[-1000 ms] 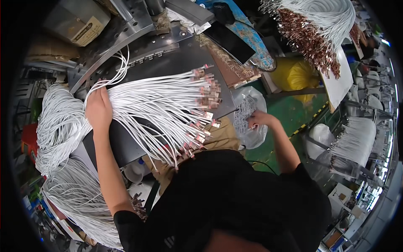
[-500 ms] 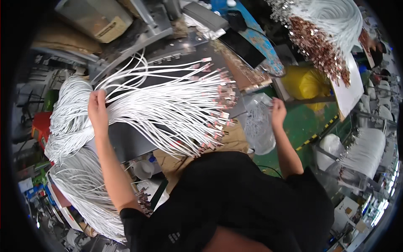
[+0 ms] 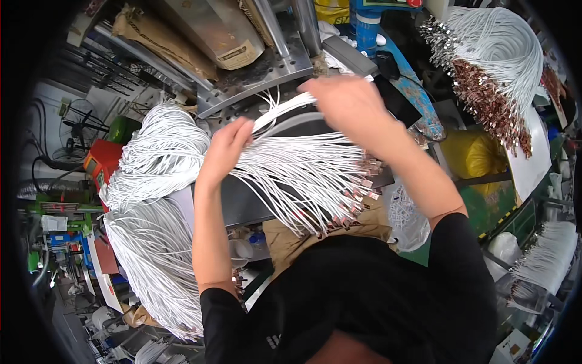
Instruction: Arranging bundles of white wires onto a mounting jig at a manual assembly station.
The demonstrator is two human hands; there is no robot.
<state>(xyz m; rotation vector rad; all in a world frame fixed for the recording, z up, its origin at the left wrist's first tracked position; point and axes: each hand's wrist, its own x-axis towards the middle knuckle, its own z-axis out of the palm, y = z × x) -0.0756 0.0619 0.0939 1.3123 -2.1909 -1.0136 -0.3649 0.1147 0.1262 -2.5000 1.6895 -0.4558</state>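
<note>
A thick bundle of white cables fans out over the dark work surface, its copper-coloured and silvery end connectors toward the right. My left hand is closed around a few white cables at the upper edge of the bundle. These strands stretch in a raised arc across to my right hand, whose fingers are curled over their far end. Motion smears the right hand, and it hides the connectors there. On the left, the rest of the cables lie in a coiled heap.
Another sheaf of white cables hangs at the lower left. A metal machine frame stands just beyond my hands. To the right are a clear plastic bag, a yellow bag and a big cable coil on a white board.
My right hand has come from beside the plastic bag up and left onto the upper cables. Those cables are now lifted off the bundle between both hands. The view has shifted left.
</note>
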